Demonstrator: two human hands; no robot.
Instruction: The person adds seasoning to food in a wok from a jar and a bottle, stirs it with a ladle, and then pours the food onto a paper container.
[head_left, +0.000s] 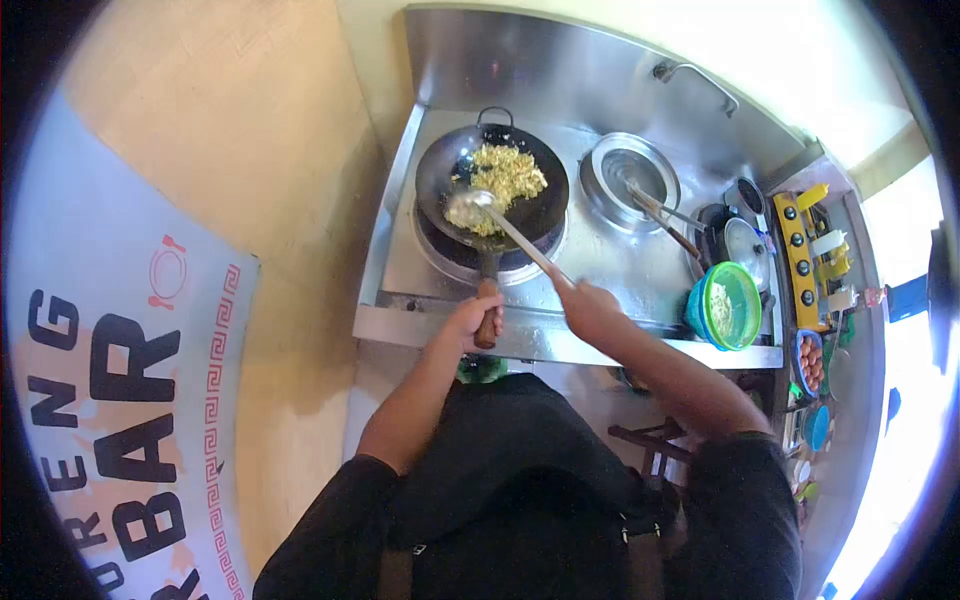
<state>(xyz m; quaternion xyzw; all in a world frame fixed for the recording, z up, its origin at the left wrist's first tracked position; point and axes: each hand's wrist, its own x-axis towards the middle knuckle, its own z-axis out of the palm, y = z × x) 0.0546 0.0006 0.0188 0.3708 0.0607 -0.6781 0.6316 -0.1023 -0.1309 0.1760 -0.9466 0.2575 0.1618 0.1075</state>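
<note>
My left hand (472, 318) is wrapped around the wooden handle of a black wok (550, 200), which rests on the left burner. In my right hand (592, 308) is the long handle of a ladle (515, 236). Its metal head sits inside the wok, touching the food and slightly blurred. The food (508, 172) is a yellowish, crumbly mass that looks like fried rice, spread over the middle of the wok.
Right of the wok, a metal pot (633, 160) holds more long-handled tools. A green basket (733, 305) with pale food stands at the counter's right front. Beyond are a lidded pan (746, 250), a yellow rack (797, 255) of bottles and a bowl (810, 362) of reddish-brown round items. A printed banner (140, 380) hangs left.
</note>
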